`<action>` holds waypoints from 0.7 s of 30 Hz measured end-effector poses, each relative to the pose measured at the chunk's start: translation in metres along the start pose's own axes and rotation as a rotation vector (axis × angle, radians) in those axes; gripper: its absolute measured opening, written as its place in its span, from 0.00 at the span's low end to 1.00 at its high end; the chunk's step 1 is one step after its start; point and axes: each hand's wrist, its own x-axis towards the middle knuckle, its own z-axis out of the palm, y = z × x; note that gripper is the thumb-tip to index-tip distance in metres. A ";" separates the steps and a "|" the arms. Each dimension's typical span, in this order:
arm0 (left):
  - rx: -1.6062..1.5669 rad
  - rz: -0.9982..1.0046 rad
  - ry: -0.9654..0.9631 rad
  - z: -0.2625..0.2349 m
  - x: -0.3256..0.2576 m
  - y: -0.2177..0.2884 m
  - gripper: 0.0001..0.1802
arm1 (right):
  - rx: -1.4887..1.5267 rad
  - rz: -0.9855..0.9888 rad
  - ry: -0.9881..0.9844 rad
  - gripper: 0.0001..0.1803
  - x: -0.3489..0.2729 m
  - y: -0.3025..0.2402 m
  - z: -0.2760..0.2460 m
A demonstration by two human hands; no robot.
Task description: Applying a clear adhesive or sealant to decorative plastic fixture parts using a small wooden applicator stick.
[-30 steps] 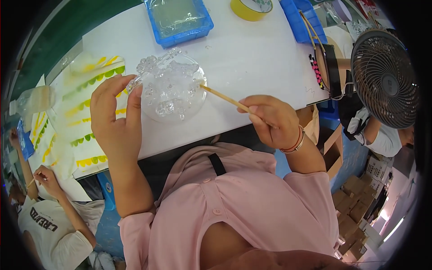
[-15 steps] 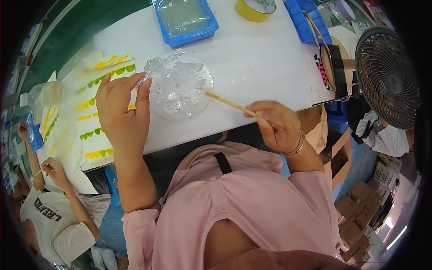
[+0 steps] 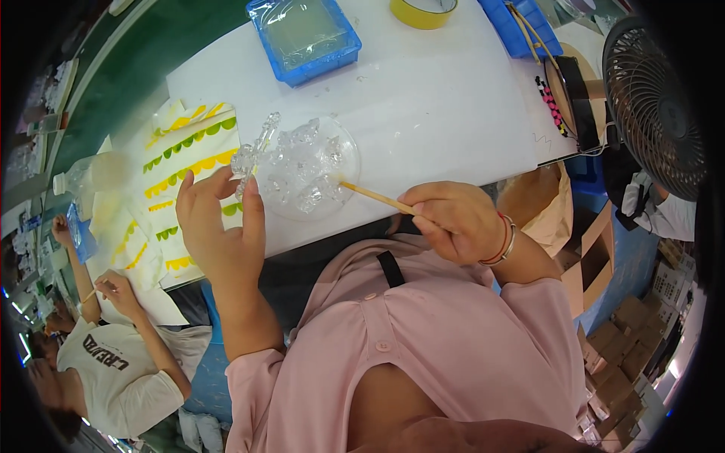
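Note:
My left hand (image 3: 228, 223) is closed, with thumb and fingertips pinching a clear, knobbly, crystal-like piece (image 3: 257, 151) above the left rim of a round clear dish (image 3: 349, 147). Several clear faceted pieces (image 3: 302, 151) lie loose in that dish. Between the fingers of my right hand (image 3: 457, 219) is a slim wooden brush (image 3: 377, 198), held like a pen. Its pale tip rests over the lower right part of the dish, close to the clear pieces; whether it touches them I cannot tell.
Beyond the dish stands a blue tray (image 3: 281, 75) lined with clear film. Yellow tape roll (image 3: 423, 16), blue basket (image 3: 521, 34) and a fan (image 3: 653, 106) are farther right. To the left lie paint-marked sheets (image 3: 189, 143), a plastic bottle (image 3: 75, 181), and a co-worker's hand (image 3: 117, 291).
The whole view has shifted slightly. In my left hand the clear piece now stands more steeply. The brush tip stays over the dish, and my right hand keeps its hold.

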 end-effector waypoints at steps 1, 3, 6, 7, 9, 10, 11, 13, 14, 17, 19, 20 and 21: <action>-0.030 -0.057 -0.018 0.001 -0.001 0.002 0.18 | -0.007 0.022 0.007 0.11 0.000 -0.001 -0.003; -0.161 -0.074 -0.012 0.004 0.008 0.003 0.21 | -0.031 0.059 0.018 0.09 0.000 -0.002 -0.008; -0.361 -0.089 -0.063 0.000 0.021 0.004 0.23 | -0.047 0.098 0.056 0.06 0.002 -0.003 -0.007; -0.438 -0.087 -0.120 -0.002 0.025 0.003 0.22 | -0.047 0.103 0.082 0.05 0.003 -0.003 -0.006; -0.246 -0.003 -0.172 -0.006 0.032 0.004 0.16 | -0.045 0.100 0.103 0.05 0.003 -0.003 -0.004; -0.250 -0.032 -0.160 -0.006 0.033 0.002 0.14 | -0.043 0.092 0.121 0.05 0.004 -0.002 -0.004; -0.253 -0.060 -0.149 -0.006 0.034 0.002 0.12 | -0.045 0.092 0.130 0.05 0.005 -0.001 -0.005; -0.213 -0.067 -0.130 -0.007 0.032 0.008 0.11 | -0.075 0.072 0.095 0.07 0.009 0.001 -0.010; -0.175 -0.083 -0.108 -0.007 0.030 0.011 0.11 | -0.078 0.077 0.105 0.07 0.011 0.002 -0.013; -0.190 -0.155 -0.059 -0.003 0.019 0.018 0.12 | -0.120 0.049 0.056 0.08 0.014 0.005 -0.018; -0.183 -0.152 -0.051 -0.006 0.014 0.019 0.12 | -0.133 -0.057 0.034 0.09 0.012 0.006 -0.017; -0.192 -0.164 -0.047 -0.008 0.011 0.019 0.12 | -0.133 -0.054 0.041 0.09 0.010 0.005 -0.016; -0.201 -0.177 -0.044 -0.010 0.010 0.019 0.13 | -0.131 -0.084 0.024 0.09 0.006 0.002 -0.015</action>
